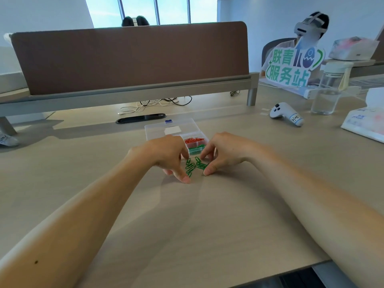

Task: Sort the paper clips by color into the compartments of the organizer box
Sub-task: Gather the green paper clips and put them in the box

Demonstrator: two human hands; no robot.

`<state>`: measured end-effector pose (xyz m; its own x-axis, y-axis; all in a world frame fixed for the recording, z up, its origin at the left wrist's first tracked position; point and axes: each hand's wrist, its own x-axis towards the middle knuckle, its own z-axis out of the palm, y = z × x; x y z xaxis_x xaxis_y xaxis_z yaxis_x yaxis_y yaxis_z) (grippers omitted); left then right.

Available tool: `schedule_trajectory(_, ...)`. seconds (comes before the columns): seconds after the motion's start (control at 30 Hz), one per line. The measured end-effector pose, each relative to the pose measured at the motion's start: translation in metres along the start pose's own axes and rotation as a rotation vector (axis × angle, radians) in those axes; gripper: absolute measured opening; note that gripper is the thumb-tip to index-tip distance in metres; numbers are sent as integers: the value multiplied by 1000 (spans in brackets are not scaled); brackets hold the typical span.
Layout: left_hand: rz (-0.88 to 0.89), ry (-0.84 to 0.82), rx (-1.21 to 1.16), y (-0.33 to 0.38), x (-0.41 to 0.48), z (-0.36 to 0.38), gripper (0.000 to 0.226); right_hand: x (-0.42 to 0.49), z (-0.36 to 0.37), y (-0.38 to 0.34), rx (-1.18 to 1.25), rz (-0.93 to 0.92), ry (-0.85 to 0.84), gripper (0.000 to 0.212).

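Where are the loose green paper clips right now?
Head view, centre: the green paper clips lie on the table between the left hand and right hand, just before the organizer box.

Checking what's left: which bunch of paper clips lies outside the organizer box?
The loose green clips on the table, between the left hand and right hand. The red clips and other green clips sit in separate box compartments.

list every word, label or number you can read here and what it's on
"联青" and "服务站": green characters on the cut-out sign.
"H-03": handwritten label on the white controller; the dash is unclear.
Tissue pack: print too blurred to read.
Organizer box: white sticker on it, no text legible.
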<state>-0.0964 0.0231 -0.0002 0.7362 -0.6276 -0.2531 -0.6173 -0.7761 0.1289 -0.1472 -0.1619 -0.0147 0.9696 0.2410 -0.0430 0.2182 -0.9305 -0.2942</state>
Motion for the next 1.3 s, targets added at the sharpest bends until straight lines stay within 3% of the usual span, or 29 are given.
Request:
schedule_trajectory(0.27, 92, 100, -135, 0, 6, 8, 39, 3, 7, -2, 108, -27, 63, 32)
schedule_trajectory(0.43, 89, 149, -156, -1, 13, 14, 21, 6, 5, 1, 70, -22, 75, 39)
schedule_trajectory(0.53, 100, 125, -150, 1, 11, 13, 13, 7, 6, 2, 80, -14, 69, 31)
schedule_trajectory(0.77, 128, 106, -91, 7, 7, 13, 7, 7, 8, -3, 115, -19, 52, 9)
schedule_trajectory(1.03, 156, 136, -67, 5, 3, 8, 5, 5, 5, 5, 283, -7, 37, 22)
schedule_trajectory(1.17, 146, 327, -212, -5, 10, -1, 3, 5, -1, 12, 443, 32, 222, 14)
schedule_trajectory(1.3, 141, 503, -300, -5, 33, 5, 5, 16, 0, 16, 394, 89, 423, 14)
